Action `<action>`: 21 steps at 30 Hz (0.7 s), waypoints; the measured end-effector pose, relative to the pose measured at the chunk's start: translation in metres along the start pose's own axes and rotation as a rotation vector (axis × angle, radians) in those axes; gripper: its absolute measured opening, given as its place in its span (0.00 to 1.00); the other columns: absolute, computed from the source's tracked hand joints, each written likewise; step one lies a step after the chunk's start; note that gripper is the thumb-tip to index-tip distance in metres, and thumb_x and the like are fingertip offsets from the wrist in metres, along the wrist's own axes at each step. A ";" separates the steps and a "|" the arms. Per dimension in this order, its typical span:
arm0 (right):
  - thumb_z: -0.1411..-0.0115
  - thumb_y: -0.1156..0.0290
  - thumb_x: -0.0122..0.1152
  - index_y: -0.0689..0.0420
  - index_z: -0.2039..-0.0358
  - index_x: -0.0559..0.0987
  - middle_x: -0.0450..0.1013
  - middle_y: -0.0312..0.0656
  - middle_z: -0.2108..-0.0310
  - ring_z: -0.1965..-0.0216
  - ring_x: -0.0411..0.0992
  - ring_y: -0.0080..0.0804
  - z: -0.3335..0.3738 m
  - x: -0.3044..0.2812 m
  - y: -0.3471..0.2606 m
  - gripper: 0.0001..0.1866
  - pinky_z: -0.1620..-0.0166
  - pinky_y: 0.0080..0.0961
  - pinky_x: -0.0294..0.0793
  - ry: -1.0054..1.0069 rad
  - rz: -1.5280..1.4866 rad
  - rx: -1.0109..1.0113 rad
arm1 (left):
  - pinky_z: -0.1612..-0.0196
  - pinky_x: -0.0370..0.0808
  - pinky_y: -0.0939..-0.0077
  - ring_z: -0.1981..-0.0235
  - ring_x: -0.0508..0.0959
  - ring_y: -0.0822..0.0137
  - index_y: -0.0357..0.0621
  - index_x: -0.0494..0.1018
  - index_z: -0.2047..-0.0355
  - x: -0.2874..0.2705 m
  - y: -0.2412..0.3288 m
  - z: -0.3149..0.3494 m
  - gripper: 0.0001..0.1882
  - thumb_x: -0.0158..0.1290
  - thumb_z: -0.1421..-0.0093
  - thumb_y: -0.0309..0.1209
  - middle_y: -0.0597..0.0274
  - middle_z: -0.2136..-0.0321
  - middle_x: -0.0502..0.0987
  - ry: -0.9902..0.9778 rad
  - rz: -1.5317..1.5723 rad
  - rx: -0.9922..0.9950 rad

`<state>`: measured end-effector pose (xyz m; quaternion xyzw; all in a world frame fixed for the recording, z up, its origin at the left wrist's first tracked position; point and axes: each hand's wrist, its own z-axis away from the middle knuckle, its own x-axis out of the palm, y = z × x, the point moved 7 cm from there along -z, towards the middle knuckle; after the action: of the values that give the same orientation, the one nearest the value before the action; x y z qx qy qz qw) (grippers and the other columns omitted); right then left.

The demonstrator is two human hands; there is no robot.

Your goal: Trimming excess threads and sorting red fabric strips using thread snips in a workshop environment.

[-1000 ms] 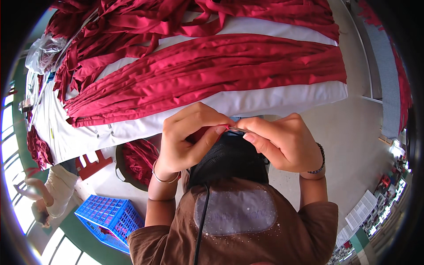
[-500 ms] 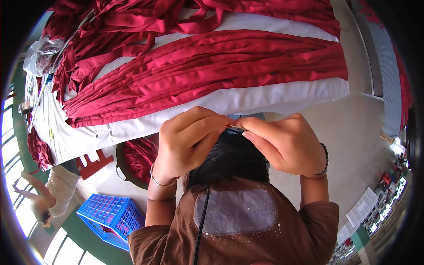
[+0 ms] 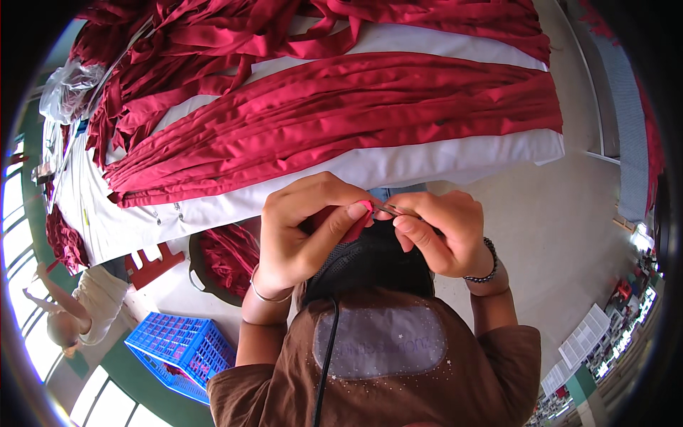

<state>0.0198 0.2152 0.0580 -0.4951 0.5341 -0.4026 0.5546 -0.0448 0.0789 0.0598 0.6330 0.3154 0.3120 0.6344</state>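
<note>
Just off the near edge of the white-covered bench [image 3: 462, 155], the left hand [image 3: 302, 224] pinches a red cloth piece [image 3: 361, 224]. The right hand [image 3: 447, 229] grips a slim metal tool [image 3: 388, 210], its tip near the cloth's upper corner.

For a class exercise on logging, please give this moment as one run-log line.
left hand: pinches red fabric | right hand: grips slim tool | white table: holds red strips
</note>
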 end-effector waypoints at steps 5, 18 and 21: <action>0.47 0.77 0.63 0.63 0.64 0.77 0.70 0.36 0.82 0.85 0.70 0.28 0.008 0.004 -0.017 0.09 0.81 0.22 0.65 0.059 0.580 -0.388 | 0.78 0.64 0.82 0.81 0.72 0.74 0.35 0.77 0.71 -0.003 -0.001 0.001 0.04 0.54 0.47 0.17 0.60 0.79 0.74 0.018 -0.216 -0.038; 0.46 0.80 0.61 0.65 0.71 0.77 0.75 0.40 0.78 0.85 0.70 0.30 0.010 0.001 -0.017 0.03 0.80 0.23 0.67 0.063 0.494 -0.336 | 0.79 0.64 0.81 0.82 0.71 0.73 0.35 0.76 0.71 0.004 0.005 -0.001 0.06 0.56 0.50 0.15 0.61 0.79 0.73 -0.011 -0.268 0.116; 0.45 0.79 0.60 0.65 0.72 0.77 0.73 0.41 0.81 0.86 0.70 0.30 -0.002 -0.015 -0.012 0.02 0.80 0.22 0.67 0.180 0.381 -0.257 | 0.79 0.64 0.82 0.82 0.71 0.73 0.36 0.76 0.70 0.007 0.004 0.002 0.07 0.54 0.49 0.15 0.61 0.79 0.73 0.024 -0.264 0.152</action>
<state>0.0176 0.2276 0.0728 -0.4140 0.7120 -0.2619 0.5030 -0.0391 0.0834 0.0633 0.6285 0.4263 0.2084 0.6163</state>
